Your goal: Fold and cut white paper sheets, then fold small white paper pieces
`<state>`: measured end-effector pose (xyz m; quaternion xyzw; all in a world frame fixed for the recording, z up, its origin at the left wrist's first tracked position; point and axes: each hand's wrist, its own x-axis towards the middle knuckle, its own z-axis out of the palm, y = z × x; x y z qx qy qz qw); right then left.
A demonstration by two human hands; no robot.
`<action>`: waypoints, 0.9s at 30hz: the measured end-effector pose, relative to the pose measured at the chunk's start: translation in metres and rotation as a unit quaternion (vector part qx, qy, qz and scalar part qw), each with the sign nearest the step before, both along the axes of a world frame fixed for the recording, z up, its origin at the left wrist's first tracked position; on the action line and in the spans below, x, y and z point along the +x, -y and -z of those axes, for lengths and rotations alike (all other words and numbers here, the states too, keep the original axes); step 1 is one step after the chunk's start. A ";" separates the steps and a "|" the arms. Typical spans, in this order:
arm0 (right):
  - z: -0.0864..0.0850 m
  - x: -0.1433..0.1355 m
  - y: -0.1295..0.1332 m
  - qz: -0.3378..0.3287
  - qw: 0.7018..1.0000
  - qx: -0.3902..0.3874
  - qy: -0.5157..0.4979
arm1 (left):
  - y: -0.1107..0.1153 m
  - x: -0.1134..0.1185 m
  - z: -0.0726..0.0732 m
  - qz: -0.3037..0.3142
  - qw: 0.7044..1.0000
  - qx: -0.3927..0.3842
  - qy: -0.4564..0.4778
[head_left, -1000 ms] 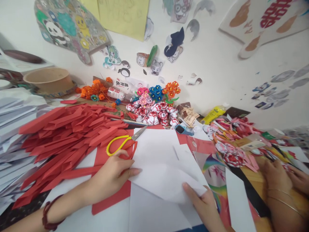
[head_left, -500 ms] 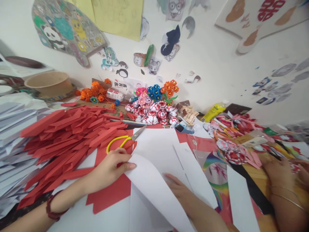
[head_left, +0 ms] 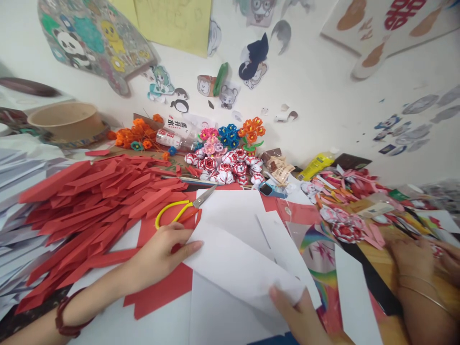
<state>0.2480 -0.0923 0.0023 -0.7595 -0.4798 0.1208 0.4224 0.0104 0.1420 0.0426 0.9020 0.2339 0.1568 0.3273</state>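
A white sheet of paper (head_left: 240, 270) slants across the middle, held at both ends. Its left corner is pinched between the thumb and fingers of my left hand (head_left: 161, 251). At its lower right end, my right hand (head_left: 300, 314) grips it with the thumb on top; the other fingers are partly hidden beneath. More white paper (head_left: 230, 206) lies behind and under this sheet. Just beyond my left hand rest scissors (head_left: 192, 205) with yellow and orange handles, blades pointing away. Red paper (head_left: 158, 292) shows below my left wrist.
Folded red paper strips (head_left: 104, 201) are heaped at left beside folded white strips (head_left: 17, 187). Red-and-white paper flowers (head_left: 226, 167) stand along the wall. A yellow bottle (head_left: 316, 165) lies at back right. Another person's hand (head_left: 413, 254) is at the right edge.
My right hand has moved from flat under the raised sheet to its lower right end and taken hold. The curled sheet has come down flatter. My left hand keeps its pinch.
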 end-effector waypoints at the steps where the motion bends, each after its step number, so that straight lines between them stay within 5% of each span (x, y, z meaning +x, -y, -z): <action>1: -0.002 -0.004 -0.005 0.040 0.997 -0.023 -0.057 | 0.000 0.000 0.001 -0.006 1.000 0.022 -0.005; 4: -0.012 -0.014 -0.021 0.092 0.981 -0.058 -0.158 | 0.002 0.001 0.005 -0.035 0.994 0.096 -0.026; 8: -0.023 -0.015 -0.034 0.094 0.988 0.001 -0.119 | 0.010 0.002 0.005 -0.093 0.962 0.259 0.000; 10: -0.022 -0.012 -0.036 0.087 0.993 0.021 -0.072 | 0.018 0.002 0.003 -0.052 0.933 0.355 0.027; 14: -0.012 -0.009 -0.037 0.062 0.998 0.009 0.007 | 0.039 0.005 0.003 0.130 0.879 0.457 0.047; 23: -0.013 -0.016 -0.031 0.088 0.964 0.056 0.244 | 0.048 0.012 0.019 0.165 0.894 0.415 -0.026; 27: -0.011 -0.026 -0.018 -0.004 0.935 0.082 0.345 | 0.048 0.013 0.021 0.162 0.904 0.392 -0.049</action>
